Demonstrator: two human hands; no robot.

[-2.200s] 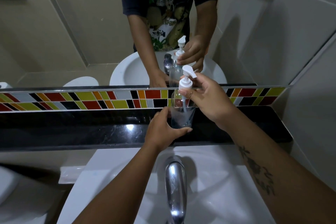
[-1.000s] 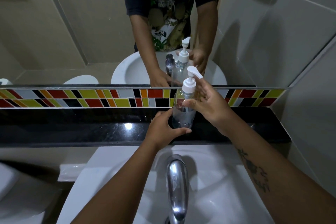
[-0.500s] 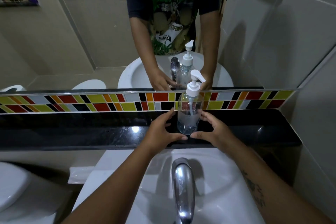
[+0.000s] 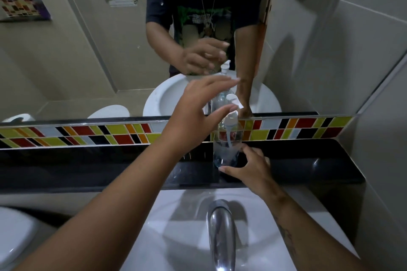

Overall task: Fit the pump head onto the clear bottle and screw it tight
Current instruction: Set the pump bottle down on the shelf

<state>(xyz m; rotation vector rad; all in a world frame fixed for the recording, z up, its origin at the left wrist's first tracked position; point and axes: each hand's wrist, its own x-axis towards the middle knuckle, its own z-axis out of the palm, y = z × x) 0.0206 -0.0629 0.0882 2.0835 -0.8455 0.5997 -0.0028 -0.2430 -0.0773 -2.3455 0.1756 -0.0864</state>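
- Head view: the right hand (image 4: 251, 169) cups the base of the clear bottle (image 4: 226, 145), thumb in front and fingers curled round its right side; whether they press the plastic cannot be told, though they sit at its wall.
- The left hand (image 4: 198, 114) is raised beside the bottle's neck, fingers spread apart and holding nothing, its fingertips near the pump head (image 4: 231, 116).
- The white pump head sits on the bottle's neck, its thin dip tube running down inside; the bottle stands upright on the ledge (image 4: 88, 167).
- The bottle is smooth, rounded, see-through plastic with a little clear liquid at the bottom.
- The ledge is glossy black stone, backed by a band of slanted tiles (image 4: 110, 134) in yellow, red, orange, black and white.
- Above hangs a mirror (image 4: 77, 61) reflecting the person, the bottle and beige wall tiles.
- Below lies a white ceramic basin (image 4: 176, 226) with a curved chrome tap (image 4: 220, 233).
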